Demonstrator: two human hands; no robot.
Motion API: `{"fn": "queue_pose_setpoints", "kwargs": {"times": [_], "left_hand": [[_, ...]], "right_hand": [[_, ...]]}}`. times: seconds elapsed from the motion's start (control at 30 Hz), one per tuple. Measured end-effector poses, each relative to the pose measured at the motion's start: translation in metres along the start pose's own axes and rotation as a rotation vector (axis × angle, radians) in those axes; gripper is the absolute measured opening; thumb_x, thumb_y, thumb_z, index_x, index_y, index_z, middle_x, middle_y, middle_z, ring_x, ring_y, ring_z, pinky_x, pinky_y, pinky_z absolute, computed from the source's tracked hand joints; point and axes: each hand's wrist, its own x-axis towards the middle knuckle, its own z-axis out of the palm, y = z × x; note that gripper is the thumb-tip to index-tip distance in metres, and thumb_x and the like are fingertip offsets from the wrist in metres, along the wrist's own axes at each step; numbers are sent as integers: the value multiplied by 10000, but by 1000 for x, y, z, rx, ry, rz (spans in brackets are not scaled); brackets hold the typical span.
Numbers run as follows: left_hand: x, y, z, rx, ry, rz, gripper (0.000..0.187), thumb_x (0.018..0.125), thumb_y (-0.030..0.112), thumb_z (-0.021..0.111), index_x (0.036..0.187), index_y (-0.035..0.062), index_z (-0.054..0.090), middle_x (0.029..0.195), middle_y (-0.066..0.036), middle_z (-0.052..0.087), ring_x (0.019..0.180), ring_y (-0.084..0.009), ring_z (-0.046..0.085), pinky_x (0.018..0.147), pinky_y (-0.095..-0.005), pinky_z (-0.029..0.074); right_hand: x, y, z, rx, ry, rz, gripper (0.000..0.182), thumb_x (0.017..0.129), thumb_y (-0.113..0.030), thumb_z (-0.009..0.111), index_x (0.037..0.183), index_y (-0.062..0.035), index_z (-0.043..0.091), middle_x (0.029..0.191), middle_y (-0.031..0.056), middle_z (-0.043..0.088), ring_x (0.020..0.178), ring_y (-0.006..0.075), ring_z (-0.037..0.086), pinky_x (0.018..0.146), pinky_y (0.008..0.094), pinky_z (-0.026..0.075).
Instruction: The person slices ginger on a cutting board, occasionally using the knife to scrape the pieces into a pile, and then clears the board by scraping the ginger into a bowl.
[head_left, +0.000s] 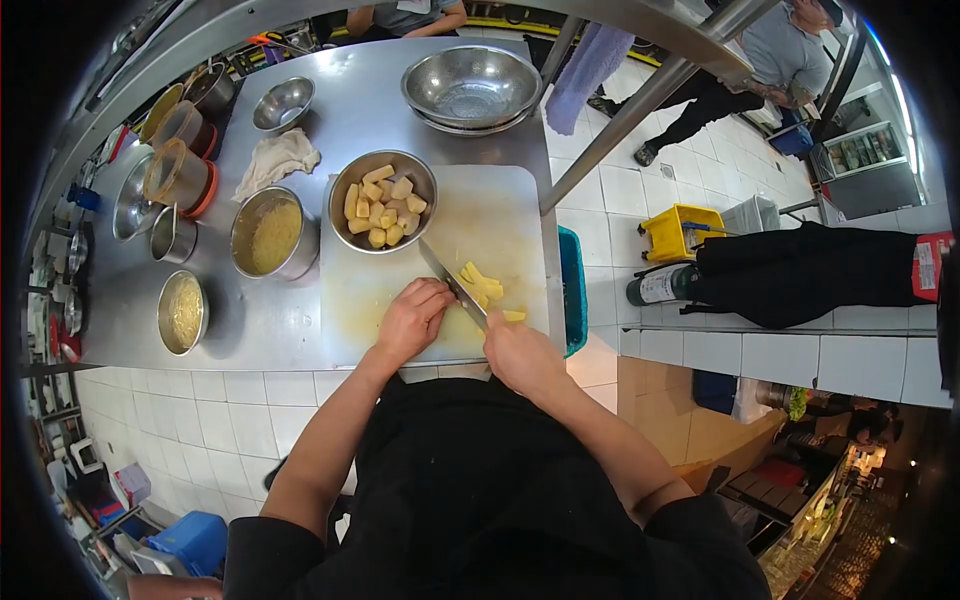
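My right hand [523, 352] is wrapped around the handle of a kitchen knife [452, 283], whose blade slants up and left over a white cutting board [515, 200]. My left hand [413, 318] rests on the board left of the blade, its fingers curled down with the tips close to the steel. Whatever lies under those fingers is hidden. Right of the blade are cut yellow sticks [483, 284], perhaps potato, with another piece [514, 316] near my right knuckles. Above my hands, a metal bowl [338, 226] holds several peeled, pale yellow chunks [383, 212].
Left of the board stand a pot of yellowish food [272, 238], a small bowl of shreds [184, 312] and a crumpled cloth [277, 163]. Stacked metal bowls [470, 88] sit at the back. A steel post [640, 120] rises at the right. Other people are beyond the table.
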Motion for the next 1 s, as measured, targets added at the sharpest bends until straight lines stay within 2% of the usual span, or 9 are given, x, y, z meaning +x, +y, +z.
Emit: {"fn": "queue_pose_setpoints", "kwargs": {"times": [0.07, 0.33, 0.47, 0.6, 0.77, 0.8, 0.87, 1.0], "left_hand": [[-3, 2, -1, 7, 6, -1, 253, 847, -70, 779, 1085, 15, 770, 1127, -111, 768, 1084, -324, 725, 964, -420, 618], [-2, 2, 0, -6, 32, 14, 295, 809, -106, 768, 1080, 12, 763, 1095, -112, 748, 1047, -337, 727, 905, -432, 621], [-3, 1, 0, 11, 33, 28, 298, 809, -112, 763, 1080, 14, 763, 1094, -112, 748, 1046, -336, 727, 904, -433, 621], [-3, 1, -1, 25, -4, 1, 277, 840, -68, 781, 1106, 11, 778, 1128, -116, 769, 1069, -324, 724, 957, -420, 620], [-4, 0, 0, 31, -10, 6, 291, 836, -67, 778, 1116, 12, 780, 1151, -121, 774, 1086, -335, 724, 973, -429, 619], [-5, -1, 1, 30, -4, 0, 297, 833, -67, 777, 1119, 12, 782, 1161, -124, 775, 1092, -339, 724, 976, -432, 619], [-6, -2, 3, 30, 1, 2, 302, 831, -67, 776, 1123, 13, 783, 1170, -126, 776, 1097, -343, 723, 979, -436, 618], [-2, 1, 2, 29, -7, -7, 276, 853, -59, 777, 1116, 22, 764, 1169, -116, 763, 1120, -338, 711, 994, -441, 602]], "right_hand": [[-17, -8, -17, -28, -35, 8, 206, 1039, -85, 553, 1205, 37, 554, 857, 302, 776, 812, 507, 785, 739, 640, 613], [-36, -10, -34, 1, -66, -1, 172, 1049, -92, 557, 1166, 29, 527, 823, 301, 756, 797, 524, 764, 727, 652, 595], [-31, -7, -30, -25, -66, -1, 174, 1042, -87, 557, 1170, 30, 531, 842, 302, 762, 813, 522, 769, 737, 652, 594], [-27, -10, -29, -23, -86, 9, 178, 1037, -84, 553, 1172, 32, 539, 861, 305, 767, 826, 512, 776, 747, 649, 601], [-1, 6, 19, 14, -14, 17, 192, 1045, -104, 559, 1173, 38, 560, 857, 304, 770, 813, 506, 781, 757, 646, 610], [1, 7, 19, 15, -11, 18, 192, 1045, -104, 559, 1173, 38, 560, 857, 304, 770, 813, 506, 781, 757, 646, 610], [5, 9, 18, 84, 4, 6, 228, 1111, -198, 578, 1167, 16, 528, 819, 305, 743, 770, 535, 736, 711, 667, 561], [-10, 14, -4, 105, 43, -7, 237, 1114, -211, 582, 1170, 12, 527, 802, 302, 734, 766, 542, 727, 727, 677, 553]]}}
